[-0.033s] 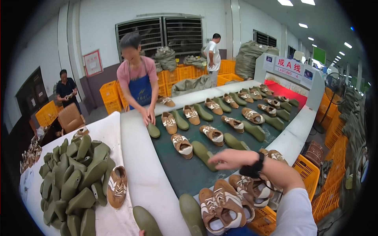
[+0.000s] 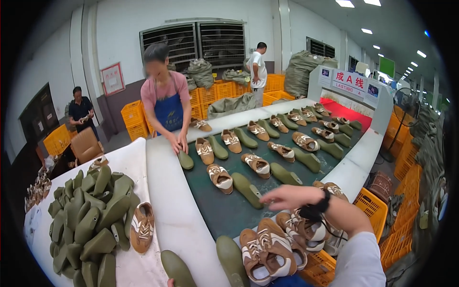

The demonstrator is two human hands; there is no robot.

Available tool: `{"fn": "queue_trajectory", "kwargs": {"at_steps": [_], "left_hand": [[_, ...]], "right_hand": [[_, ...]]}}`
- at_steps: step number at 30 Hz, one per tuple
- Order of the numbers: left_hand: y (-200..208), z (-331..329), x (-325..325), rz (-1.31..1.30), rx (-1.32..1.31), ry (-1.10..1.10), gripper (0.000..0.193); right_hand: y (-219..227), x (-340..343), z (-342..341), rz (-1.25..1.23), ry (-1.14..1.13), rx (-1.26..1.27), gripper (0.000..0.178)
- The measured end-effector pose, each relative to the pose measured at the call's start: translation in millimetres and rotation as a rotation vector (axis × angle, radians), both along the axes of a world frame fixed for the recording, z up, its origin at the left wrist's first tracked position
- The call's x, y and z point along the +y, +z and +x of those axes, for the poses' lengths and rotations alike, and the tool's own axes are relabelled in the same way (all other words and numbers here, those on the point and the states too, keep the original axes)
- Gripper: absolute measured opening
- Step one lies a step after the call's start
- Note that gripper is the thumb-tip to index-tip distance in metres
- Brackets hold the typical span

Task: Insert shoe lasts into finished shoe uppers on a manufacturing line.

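My right hand (image 2: 289,196), wearing a dark wristband, hovers over the near edge of the green conveyor belt (image 2: 210,210). Its fingers are stretched out and nothing is in them. Close to the fingertips lies a green shoe last (image 2: 246,190), beside a brown-and-white sneaker (image 2: 220,178). At the bottom edge only a fingertip or two of my left hand (image 2: 170,282) show, against the side of another green shoe last (image 2: 176,268); the rest is out of the picture. Below my right hand, brown sneakers (image 2: 275,246) are bunched on the white ledge, next to an upright-pointing last (image 2: 231,260).
A heap of green lasts (image 2: 91,215) and one sneaker (image 2: 142,227) lie on the white-covered table at left. Across the belt a co-worker in a blue apron (image 2: 169,115) handles a last (image 2: 185,160). Orange crates (image 2: 370,210) stand at right.
My right hand has shifted slightly to the right, away from the last on the belt. The shoes and lasts keep their places.
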State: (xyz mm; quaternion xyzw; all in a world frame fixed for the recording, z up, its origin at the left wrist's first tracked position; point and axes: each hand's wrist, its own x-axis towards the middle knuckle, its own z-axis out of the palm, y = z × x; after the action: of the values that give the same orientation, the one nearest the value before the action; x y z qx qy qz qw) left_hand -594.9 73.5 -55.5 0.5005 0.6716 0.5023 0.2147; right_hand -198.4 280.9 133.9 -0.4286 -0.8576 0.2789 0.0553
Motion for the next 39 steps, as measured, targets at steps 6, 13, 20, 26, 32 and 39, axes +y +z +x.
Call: {"fn": "queue_trajectory", "kwargs": {"at_steps": [6, 13, 20, 26, 32, 39], "left_hand": [[6.4, -9.1, -8.0, -0.16, -0.184, -0.006, 0.054], [-21.2, -22.7, 10.7, -0.21, -0.359, -0.025, 0.052], [61.7, 1.0, 78.9, -0.224, -0.744, -0.103, 0.051], [83.2, 60.4, 256.1, -0.341, -0.737, -0.368, 0.041], [-27.1, 92.5, 365.1, -0.636, 0.447, -0.557, 0.041], [-5.5, 166.5, 370.4, -0.844, 0.746, -0.545, 0.059]], "right_hand": [[-65.0, -178.0, 137.1, -0.542, -0.514, 0.754, 0.034], [-394.3, -314.4, 202.2, 0.081, -0.973, -0.042, 0.049], [-367.9, -258.3, 152.0, 0.317, -1.25, -0.059, 0.026], [-386.1, -232.8, 156.5, 0.211, -1.269, -0.171, 0.034], [-397.3, -231.4, 157.4, -0.289, -1.377, -0.358, 0.032], [-434.2, -249.0, 169.5, 0.2, -1.23, -0.251, 0.029]]}}
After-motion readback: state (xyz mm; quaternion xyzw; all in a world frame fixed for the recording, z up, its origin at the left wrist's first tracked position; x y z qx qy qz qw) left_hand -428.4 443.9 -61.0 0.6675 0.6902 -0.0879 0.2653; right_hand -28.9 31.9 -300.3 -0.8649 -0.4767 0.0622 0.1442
